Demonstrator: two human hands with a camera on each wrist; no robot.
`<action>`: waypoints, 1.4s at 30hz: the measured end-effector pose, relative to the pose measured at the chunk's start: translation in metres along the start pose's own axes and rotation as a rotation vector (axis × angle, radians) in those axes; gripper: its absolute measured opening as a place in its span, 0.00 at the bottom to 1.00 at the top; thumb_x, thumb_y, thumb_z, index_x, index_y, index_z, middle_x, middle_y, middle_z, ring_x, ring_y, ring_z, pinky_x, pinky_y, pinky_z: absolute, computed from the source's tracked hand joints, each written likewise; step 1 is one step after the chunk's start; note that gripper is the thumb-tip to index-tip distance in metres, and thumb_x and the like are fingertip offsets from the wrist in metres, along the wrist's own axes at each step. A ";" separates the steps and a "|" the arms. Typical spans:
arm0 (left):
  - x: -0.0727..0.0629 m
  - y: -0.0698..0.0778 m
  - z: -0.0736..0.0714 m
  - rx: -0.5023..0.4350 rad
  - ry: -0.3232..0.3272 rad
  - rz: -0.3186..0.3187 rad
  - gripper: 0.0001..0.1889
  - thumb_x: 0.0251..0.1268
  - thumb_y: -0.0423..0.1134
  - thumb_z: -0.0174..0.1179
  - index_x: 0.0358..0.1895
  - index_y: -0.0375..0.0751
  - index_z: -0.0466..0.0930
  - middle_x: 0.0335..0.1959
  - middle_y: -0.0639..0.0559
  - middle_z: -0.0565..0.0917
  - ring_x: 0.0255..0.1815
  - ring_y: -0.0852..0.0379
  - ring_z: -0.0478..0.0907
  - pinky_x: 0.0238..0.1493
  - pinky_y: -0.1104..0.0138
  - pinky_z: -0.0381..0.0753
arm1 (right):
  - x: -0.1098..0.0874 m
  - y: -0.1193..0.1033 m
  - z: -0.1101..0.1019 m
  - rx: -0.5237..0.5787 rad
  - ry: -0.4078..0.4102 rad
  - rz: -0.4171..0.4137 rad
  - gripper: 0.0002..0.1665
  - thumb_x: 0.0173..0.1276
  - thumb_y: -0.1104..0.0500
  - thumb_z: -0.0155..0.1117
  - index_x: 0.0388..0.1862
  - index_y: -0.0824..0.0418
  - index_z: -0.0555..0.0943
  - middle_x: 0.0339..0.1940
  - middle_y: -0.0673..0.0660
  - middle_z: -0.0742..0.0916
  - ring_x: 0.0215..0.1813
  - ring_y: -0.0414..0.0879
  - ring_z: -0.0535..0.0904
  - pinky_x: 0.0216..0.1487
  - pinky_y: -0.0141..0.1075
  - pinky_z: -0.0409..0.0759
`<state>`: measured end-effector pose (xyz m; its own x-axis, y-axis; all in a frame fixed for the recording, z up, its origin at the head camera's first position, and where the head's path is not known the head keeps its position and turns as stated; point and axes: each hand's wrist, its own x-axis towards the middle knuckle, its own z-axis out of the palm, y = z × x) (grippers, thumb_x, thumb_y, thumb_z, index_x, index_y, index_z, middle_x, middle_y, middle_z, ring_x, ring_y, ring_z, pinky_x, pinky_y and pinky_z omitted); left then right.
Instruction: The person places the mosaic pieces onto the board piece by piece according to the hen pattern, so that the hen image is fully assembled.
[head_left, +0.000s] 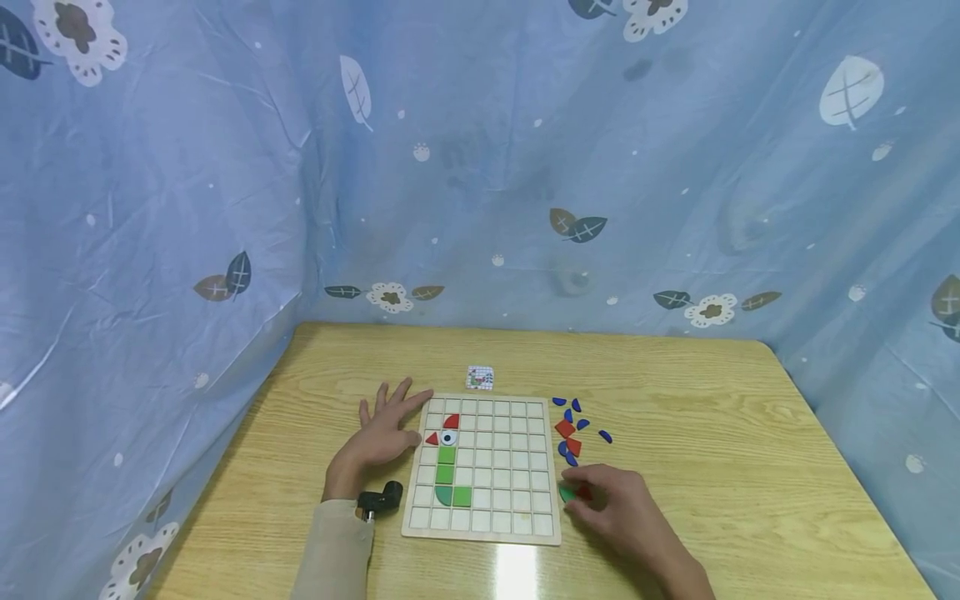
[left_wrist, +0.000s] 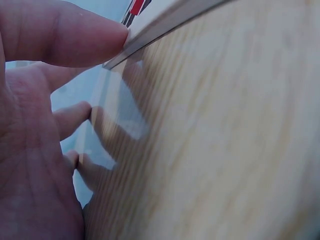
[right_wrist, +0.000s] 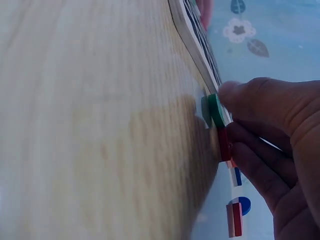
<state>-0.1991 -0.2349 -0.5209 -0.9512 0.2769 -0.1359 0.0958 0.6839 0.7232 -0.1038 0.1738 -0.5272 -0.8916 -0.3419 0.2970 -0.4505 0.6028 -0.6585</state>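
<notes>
The left hand (head_left: 384, 439), fingers spread, touches the board's (head_left: 501, 459) left edge, probably steadying it; the right (head_left: 621, 505) pinches a flat green piece (right_wrist: 215, 111), seemingly by its edges for grip.

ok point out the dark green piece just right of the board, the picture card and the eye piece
dark green piece (head_left: 567, 494), head view: its visible top face
picture card (head_left: 480, 378), head view: middle of its printed face
eye piece (head_left: 447, 437), head view: its dark pupil
</notes>
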 end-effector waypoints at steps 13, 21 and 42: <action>-0.001 0.001 -0.001 0.011 -0.008 -0.009 0.43 0.66 0.34 0.60 0.87 0.51 0.65 0.93 0.38 0.42 0.91 0.29 0.20 0.79 0.28 0.11 | -0.006 -0.001 -0.008 -0.158 0.116 -0.037 0.19 0.56 0.65 0.87 0.46 0.53 0.94 0.39 0.39 0.94 0.41 0.32 0.88 0.49 0.31 0.89; 0.001 0.002 0.000 0.009 -0.003 -0.006 0.43 0.66 0.34 0.59 0.87 0.51 0.65 0.93 0.39 0.42 0.91 0.29 0.21 0.79 0.29 0.11 | -0.013 -0.007 -0.006 -0.129 0.034 0.042 0.17 0.58 0.64 0.86 0.46 0.52 0.94 0.42 0.41 0.95 0.43 0.30 0.88 0.48 0.35 0.90; 0.000 0.002 0.000 0.019 0.000 -0.010 0.42 0.66 0.33 0.60 0.87 0.51 0.65 0.93 0.38 0.43 0.91 0.29 0.21 0.80 0.29 0.12 | -0.002 -0.008 0.005 -0.155 0.072 0.001 0.26 0.52 0.74 0.83 0.48 0.53 0.93 0.44 0.41 0.95 0.48 0.34 0.90 0.52 0.38 0.91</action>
<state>-0.1985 -0.2335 -0.5190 -0.9521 0.2702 -0.1434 0.0917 0.6994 0.7088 -0.0977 0.1656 -0.5259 -0.8904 -0.2918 0.3492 -0.4465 0.7087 -0.5462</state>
